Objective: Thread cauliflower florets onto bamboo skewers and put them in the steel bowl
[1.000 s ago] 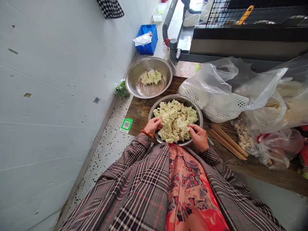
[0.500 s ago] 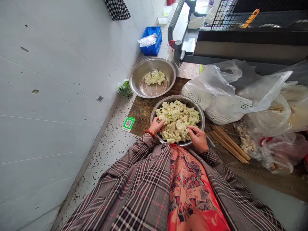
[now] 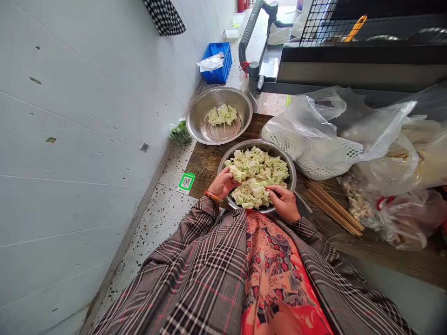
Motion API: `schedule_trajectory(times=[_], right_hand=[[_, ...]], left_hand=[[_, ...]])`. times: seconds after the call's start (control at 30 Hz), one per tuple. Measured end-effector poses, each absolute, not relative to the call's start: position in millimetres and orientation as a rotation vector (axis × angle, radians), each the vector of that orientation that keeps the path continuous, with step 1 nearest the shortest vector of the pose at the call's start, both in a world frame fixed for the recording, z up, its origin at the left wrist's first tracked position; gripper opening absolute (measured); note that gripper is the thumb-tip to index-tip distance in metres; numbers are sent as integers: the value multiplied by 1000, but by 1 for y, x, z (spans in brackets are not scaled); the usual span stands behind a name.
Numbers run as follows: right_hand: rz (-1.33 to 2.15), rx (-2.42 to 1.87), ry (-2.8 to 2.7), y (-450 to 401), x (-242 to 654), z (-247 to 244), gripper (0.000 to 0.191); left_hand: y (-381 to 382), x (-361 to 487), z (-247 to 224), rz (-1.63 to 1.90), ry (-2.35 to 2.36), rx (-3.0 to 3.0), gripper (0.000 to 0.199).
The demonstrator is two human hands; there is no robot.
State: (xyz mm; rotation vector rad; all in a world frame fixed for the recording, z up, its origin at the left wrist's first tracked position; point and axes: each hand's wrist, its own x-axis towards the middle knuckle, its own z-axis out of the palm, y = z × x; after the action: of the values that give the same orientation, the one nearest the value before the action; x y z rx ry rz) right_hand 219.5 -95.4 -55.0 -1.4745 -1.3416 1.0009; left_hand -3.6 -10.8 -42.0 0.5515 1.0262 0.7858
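Note:
A steel bowl heaped with pale cauliflower florets stands right in front of me. Over its left rim, my left hand has its fingers closed round a cauliflower floret. At the right side, my right hand pinches the green stem end of another floret low over the heap. Behind, a wider steel basin holds several florets on thin skewers. A bundle of bamboo skewers lies to the right of the bowl.
White plastic bags and a clear bag crowd the right side. Against the wall stand a blue crate and a bag of greens. A green QR card lies at left; a dark metal frame spans the back.
My left hand has closed round a floret and raised it slightly from the heap. My right hand has shifted a little left with its floret. The whole view has tilted slightly.

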Motion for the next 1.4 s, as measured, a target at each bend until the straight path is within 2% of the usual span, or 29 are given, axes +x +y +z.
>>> schedule_trajectory(times=[0.2, 0.4, 0.6, 0.73, 0.8, 0.9, 0.97, 1.2, 1.33, 1.4], right_hand=[[977, -1362, -1500, -93, 220, -40, 18], [989, -1302, -1577, -94, 219, -35, 17], [1028, -1293, -1595, -95, 219, -38, 17], [1025, -1313, -1583, -95, 220, -40, 16], [1018, -1338, -1561, -96, 220, -42, 16], [1011, -1369, -1527, -95, 220, -45, 16], [1010, -1375, -1521, -95, 220, -45, 17], [1003, -1368, -1526, -94, 219, -45, 17], [996, -1370, -1511, -93, 219, -45, 17], [989, -1374, -1499, -93, 220, -45, 17]], left_hand=[[-11, 8, -14, 780, 896, 590, 52], [-14, 13, -4, 693, 935, 618, 55], [-17, 22, -6, 773, 1092, 564, 45], [-18, 25, -5, 756, 1032, 541, 40], [-20, 25, -3, 747, 964, 593, 46], [-21, 25, -2, 762, 949, 700, 69], [-21, 25, -4, 805, 987, 747, 78], [-19, 28, -7, 831, 1088, 819, 56], [-17, 29, -2, 840, 1079, 742, 67], [-16, 29, -2, 876, 1098, 676, 67]])
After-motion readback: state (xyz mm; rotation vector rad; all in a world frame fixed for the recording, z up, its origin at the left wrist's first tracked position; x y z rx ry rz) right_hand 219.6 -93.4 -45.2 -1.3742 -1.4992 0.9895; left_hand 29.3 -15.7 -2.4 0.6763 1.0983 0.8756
